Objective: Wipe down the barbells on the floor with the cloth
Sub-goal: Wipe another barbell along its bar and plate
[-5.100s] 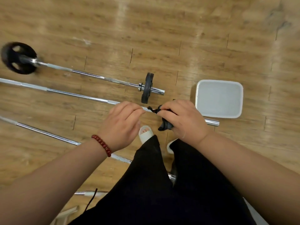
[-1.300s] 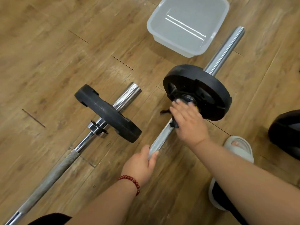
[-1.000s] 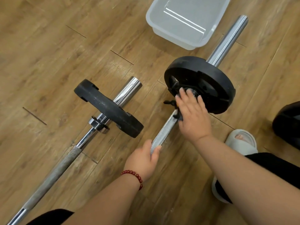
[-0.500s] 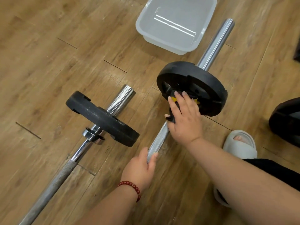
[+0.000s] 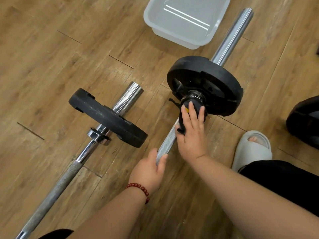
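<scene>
Left hand (image 5: 151, 169): lowest in the frame, just below centre, with a red bead bracelet (image 5: 139, 187) at the wrist. Its fingers are curled round the rough grip of the near barbell (image 5: 166, 144), holding it steady.
Right hand (image 5: 191, 135): just up and right of the left hand on the same barbell, with a short bare stretch of shaft between them. Its fingers are laid over the cloth and bent a little around it, the thumb on the frame-left side.
Cloth (image 5: 182, 125): dark and bunched between the right palm and the shaft, with a loose tail sticking out toward frame left. It sits hard against the collar, just short of the plate (image 5: 215, 83).
Long axis: the near barbell runs from the left hand at lower centre up to the shiny end (image 5: 231, 35) at upper right, passing through the plate.
Way open to the cloth: the plate seems to block travel to the upper right, so the next stroke probably has to come back down the shaft toward the left hand. That hand would then need to shift or let go.
Nearer hand: the right, since it is already on the cloth.
Second barbell (image 5: 60, 180): lies left of centre, roughly parallel, well apart from both hands. Its plate (image 5: 107, 118) is untouched.
Farther off: a pale tub (image 5: 186, 19) stands on the wooden floor (image 5: 51, 57) at the top of the frame, beside the shiny end.
</scene>
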Demonstrator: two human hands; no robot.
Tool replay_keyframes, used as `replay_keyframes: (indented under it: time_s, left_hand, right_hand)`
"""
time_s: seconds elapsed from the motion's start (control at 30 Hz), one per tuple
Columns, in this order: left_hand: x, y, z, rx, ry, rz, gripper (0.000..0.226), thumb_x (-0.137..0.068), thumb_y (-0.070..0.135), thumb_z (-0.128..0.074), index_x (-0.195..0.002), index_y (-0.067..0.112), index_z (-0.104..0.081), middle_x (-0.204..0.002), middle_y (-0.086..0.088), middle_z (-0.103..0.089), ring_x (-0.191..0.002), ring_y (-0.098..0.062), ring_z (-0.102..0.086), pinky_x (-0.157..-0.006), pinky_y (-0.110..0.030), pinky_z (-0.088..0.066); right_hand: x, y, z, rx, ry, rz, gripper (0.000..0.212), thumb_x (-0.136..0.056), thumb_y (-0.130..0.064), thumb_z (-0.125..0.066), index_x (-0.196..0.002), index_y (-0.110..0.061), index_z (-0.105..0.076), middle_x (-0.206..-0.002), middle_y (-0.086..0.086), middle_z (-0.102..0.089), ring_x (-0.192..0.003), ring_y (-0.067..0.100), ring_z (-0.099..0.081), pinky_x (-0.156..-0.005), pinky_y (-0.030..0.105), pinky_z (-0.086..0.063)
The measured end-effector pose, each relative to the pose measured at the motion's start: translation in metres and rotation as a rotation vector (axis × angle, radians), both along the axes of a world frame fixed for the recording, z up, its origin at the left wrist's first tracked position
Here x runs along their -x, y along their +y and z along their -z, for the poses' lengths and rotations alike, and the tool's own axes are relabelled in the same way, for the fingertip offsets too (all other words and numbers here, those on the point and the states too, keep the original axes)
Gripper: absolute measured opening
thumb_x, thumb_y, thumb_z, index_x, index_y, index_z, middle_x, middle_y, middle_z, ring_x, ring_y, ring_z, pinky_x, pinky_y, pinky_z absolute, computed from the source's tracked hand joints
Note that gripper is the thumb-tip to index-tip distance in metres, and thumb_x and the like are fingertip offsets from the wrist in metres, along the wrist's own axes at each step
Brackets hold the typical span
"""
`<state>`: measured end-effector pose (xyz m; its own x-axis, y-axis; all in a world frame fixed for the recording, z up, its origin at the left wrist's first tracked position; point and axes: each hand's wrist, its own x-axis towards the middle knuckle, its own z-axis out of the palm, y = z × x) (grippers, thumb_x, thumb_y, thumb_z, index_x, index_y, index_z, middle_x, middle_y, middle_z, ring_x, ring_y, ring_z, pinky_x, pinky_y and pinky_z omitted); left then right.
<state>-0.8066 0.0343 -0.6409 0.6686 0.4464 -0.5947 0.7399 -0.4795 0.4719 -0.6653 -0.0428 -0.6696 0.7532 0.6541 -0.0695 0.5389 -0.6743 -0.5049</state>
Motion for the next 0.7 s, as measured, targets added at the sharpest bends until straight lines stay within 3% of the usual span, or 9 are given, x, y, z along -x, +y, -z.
replay_keyframes:
  time_s: [0.1,0.17,0.23,0.33,0.4,0.5,0.57,0.67,0.7]
  left_hand:
    - [0.0,-0.001,0.0,-0.004,-0.003,-0.023,0.034,-0.097,0.052,-0.028,-0.115,0.025,-0.04,-0.073,0.003,-0.056,-0.063,-0.013,-0.057,-0.056,-0.03,-0.047]
    - [0.0,-0.002,0.001,0.0,-0.001,-0.022,0.031,-0.097,0.051,-0.028,-0.111,0.025,-0.04,-0.073,0.003,-0.057,-0.063,-0.014,-0.057,-0.054,-0.03,-0.047]
    - [0.0,-0.001,0.003,-0.002,-0.001,-0.02,0.028,-0.098,0.05,-0.029,-0.107,0.026,-0.041,-0.073,0.004,-0.056,-0.061,-0.011,-0.054,-0.049,-0.025,-0.04]
    - [0.0,-0.001,0.002,-0.001,-0.006,-0.027,0.025,-0.097,0.05,-0.029,-0.101,0.027,-0.038,-0.069,0.005,-0.052,-0.058,-0.008,-0.049,-0.047,-0.023,-0.031]
    - [0.0,-0.001,0.002,0.009,-0.014,-0.029,0.025,-0.097,0.051,-0.029,-0.103,0.028,-0.038,-0.069,0.005,-0.053,-0.058,-0.009,-0.05,-0.048,-0.024,-0.032]
    - [0.0,-0.001,0.005,0.018,-0.019,-0.039,0.031,-0.097,0.052,-0.029,-0.112,0.027,-0.04,-0.072,0.005,-0.056,-0.059,-0.011,-0.054,-0.049,-0.025,-0.037]
    - [0.0,-0.001,0.006,0.03,-0.021,-0.044,0.032,-0.097,0.051,-0.029,-0.113,0.026,-0.041,-0.073,0.004,-0.057,-0.06,-0.011,-0.055,-0.049,-0.025,-0.039]
    - [0.0,0.0,0.006,0.029,-0.039,-0.04,0.033,-0.096,0.051,-0.029,-0.113,0.026,-0.042,-0.074,0.004,-0.057,-0.061,-0.012,-0.056,-0.05,-0.027,-0.042]
    - [0.0,0.0,0.006,0.026,-0.041,-0.036,0.032,-0.097,0.05,-0.029,-0.114,0.026,-0.041,-0.073,0.004,-0.057,-0.06,-0.012,-0.055,-0.049,-0.027,-0.042]
  right_hand:
    - [0.018,0.02,-0.004,-0.2,0.204,0.229,0.066,-0.101,-0.028,-0.037,-0.146,-0.031,0.012,-0.15,-0.019,0.029,-0.143,0.014,0.025,-0.109,0.014,0.012]
    - [0.017,0.04,-0.013,-0.331,0.216,0.415,0.068,-0.102,-0.022,-0.04,-0.148,-0.026,0.01,-0.153,-0.012,0.026,-0.146,0.015,0.012,-0.111,0.012,-0.005]
    - [0.014,0.053,-0.02,-0.499,0.375,0.675,0.067,-0.102,-0.022,-0.04,-0.153,-0.022,0.003,-0.16,0.0,0.01,-0.145,0.012,-0.008,-0.102,0.003,-0.019]
    - [0.004,0.053,-0.015,-0.69,0.822,1.099,0.056,-0.101,-0.042,-0.04,-0.151,-0.026,-0.022,-0.152,0.005,-0.035,-0.133,0.023,-0.042,-0.108,0.026,-0.031]
    - [-0.011,0.044,-0.01,-0.699,1.061,1.213,0.061,-0.094,-0.056,-0.044,-0.145,-0.024,-0.037,-0.142,0.004,-0.048,-0.125,0.024,-0.05,-0.11,0.041,-0.034]
    - [-0.019,0.042,-0.019,-0.937,1.291,1.26,0.061,-0.094,-0.055,-0.048,-0.14,-0.017,-0.04,-0.122,0.007,-0.057,-0.102,0.021,-0.06,-0.092,0.038,-0.047]
    - [-0.012,0.043,-0.027,-0.973,1.368,1.208,0.071,-0.092,-0.06,-0.045,-0.147,-0.017,-0.033,-0.13,0.008,-0.053,-0.102,0.019,-0.058,-0.079,0.031,-0.048]
    - [-0.005,0.037,-0.028,-1.015,1.485,1.124,0.09,-0.087,-0.074,-0.031,-0.154,-0.017,-0.011,-0.157,0.008,-0.022,-0.142,0.023,-0.028,-0.11,0.037,-0.028]
    - [-0.007,0.033,-0.027,-1.069,1.537,1.112,0.094,-0.084,-0.08,-0.026,-0.153,-0.017,-0.014,-0.158,0.009,-0.021,-0.144,0.024,-0.022,-0.115,0.04,-0.019]
